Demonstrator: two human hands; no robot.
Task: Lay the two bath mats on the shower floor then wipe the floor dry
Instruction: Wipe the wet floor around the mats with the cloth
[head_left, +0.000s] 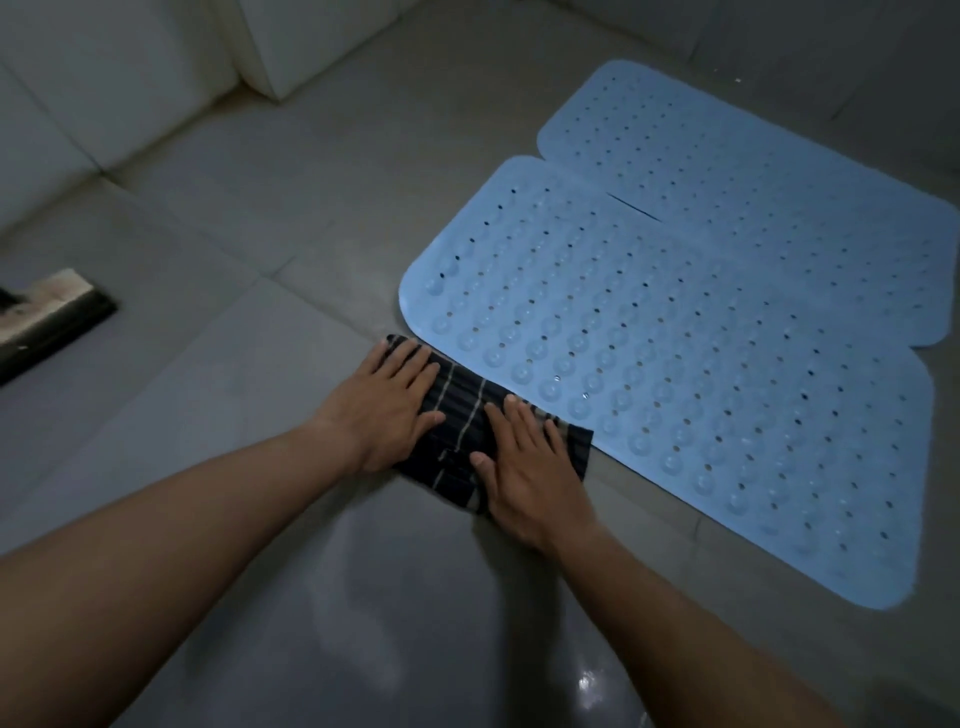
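Two light blue perforated bath mats lie flat on the grey tiled floor (260, 364), side by side. The nearer mat (701, 395) shows its suction cups; the farther mat (753, 197) touches its far edge. A dark cloth with thin pale stripes (462, 415) lies folded on the floor against the near mat's left edge. My left hand (387, 410) presses flat on the cloth's left part, fingers spread. My right hand (524, 467) presses flat on its right part. Both palms hide much of the cloth.
A squeegee head (52, 317) with a black rubber blade rests on the floor at the far left. White tiled walls (156, 78) rise along the top left. The floor near me shines wet (587, 680).
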